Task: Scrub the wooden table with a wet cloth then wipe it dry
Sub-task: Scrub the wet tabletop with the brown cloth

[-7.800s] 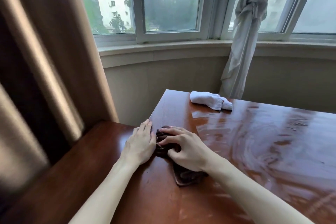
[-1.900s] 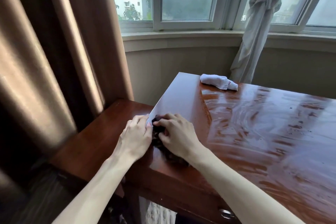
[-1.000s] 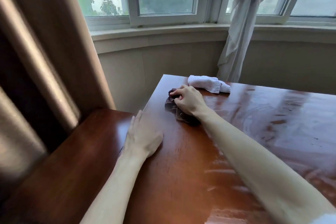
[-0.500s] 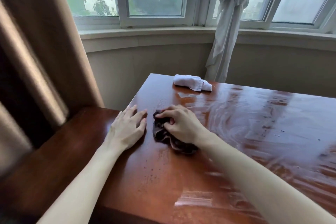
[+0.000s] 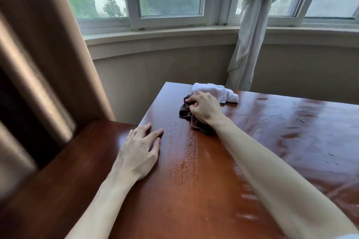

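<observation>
The glossy wooden table [image 5: 204,190] shines with wet streaks and droplets. My right hand [image 5: 204,108] is stretched out near the far left corner, its fingers curled round a crumpled dark brown cloth [image 5: 184,111] that lies on the wood. Just behind that hand, touching it, lies a folded white cloth [image 5: 219,92]. My left hand [image 5: 139,151] rests flat, fingers spread, on the table's left edge.
A lower wooden surface [image 5: 64,170] adjoins the table on the left. A brown curtain [image 5: 38,54] hangs beside it. A knotted white curtain [image 5: 250,31] hangs behind the table's far edge, below the window sill [image 5: 165,34].
My right hand has pushed the dark cloth away from me, from beside the left hand up to the white cloth. The left hand has stayed flat at the table's left edge.
</observation>
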{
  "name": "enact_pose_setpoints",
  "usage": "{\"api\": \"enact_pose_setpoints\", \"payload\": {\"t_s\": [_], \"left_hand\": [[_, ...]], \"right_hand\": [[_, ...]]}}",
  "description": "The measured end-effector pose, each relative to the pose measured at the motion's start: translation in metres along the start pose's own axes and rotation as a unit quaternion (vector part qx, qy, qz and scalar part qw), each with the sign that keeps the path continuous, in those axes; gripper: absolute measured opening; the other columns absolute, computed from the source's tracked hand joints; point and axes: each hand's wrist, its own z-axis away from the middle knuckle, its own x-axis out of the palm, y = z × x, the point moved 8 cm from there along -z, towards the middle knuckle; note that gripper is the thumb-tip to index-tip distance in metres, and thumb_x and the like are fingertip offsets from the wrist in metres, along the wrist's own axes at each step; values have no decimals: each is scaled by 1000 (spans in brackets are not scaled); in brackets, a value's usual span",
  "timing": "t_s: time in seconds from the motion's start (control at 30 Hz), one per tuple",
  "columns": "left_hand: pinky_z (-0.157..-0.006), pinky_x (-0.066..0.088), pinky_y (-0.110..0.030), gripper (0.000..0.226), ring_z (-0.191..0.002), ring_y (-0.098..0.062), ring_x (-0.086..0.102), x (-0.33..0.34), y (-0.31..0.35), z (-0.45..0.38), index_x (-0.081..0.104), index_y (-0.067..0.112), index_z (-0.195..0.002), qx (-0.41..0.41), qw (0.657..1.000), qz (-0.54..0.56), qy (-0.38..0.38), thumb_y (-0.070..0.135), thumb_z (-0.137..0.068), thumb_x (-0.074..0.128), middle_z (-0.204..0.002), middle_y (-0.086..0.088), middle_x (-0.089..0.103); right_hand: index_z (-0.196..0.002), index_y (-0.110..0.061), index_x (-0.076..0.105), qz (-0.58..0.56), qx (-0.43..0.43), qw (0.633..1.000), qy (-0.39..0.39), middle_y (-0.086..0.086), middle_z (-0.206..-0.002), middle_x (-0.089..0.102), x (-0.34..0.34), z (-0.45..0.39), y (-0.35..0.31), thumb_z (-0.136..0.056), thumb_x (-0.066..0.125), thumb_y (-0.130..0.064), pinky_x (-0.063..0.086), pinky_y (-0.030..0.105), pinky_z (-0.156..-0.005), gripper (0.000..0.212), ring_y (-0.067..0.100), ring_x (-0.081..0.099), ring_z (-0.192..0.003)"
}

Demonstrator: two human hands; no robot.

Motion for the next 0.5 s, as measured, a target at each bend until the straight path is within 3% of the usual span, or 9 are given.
{"api": "enact_pose_setpoints", "payload": {"t_s": [0.2,0.3,0.4,0.5], "left_hand": [[-122,24,-39,40,-143,-22,35,-2,2,0,54,40,-141,-4,1000,-20,-11,38,-102,47,-151,-3,46],[-120,25,-37,52,-142,-25,37,-4,4,2,53,35,-143,2,999,-32,-16,48,-96,35,-148,-8,48],[-120,28,-38,66,-140,-25,39,-4,3,3,55,35,-141,5,1000,-27,-10,56,-87,24,-147,-8,48],[-121,28,-37,60,-142,-23,36,-4,2,4,53,38,-142,-2,1000,-26,-6,53,-90,27,-149,-5,47]], "right_hand": [[-116,-39,76,-50,-109,991,-55,-14,-119,68,-21,126,-66,-82,59,-23,53,38,-87,42,18,55,-97],[-119,-39,75,-81,-177,977,-90,-19,-130,64,-34,187,-91,-81,58,-23,54,33,-87,45,14,54,-99],[-119,-37,75,-117,-190,968,-110,-20,-130,65,-40,191,-90,-78,58,-15,50,26,-94,49,9,58,-105],[-114,-35,78,-121,-148,979,-75,-15,-124,71,-34,144,-68,-76,59,-12,49,26,-99,49,8,64,-108]]}}
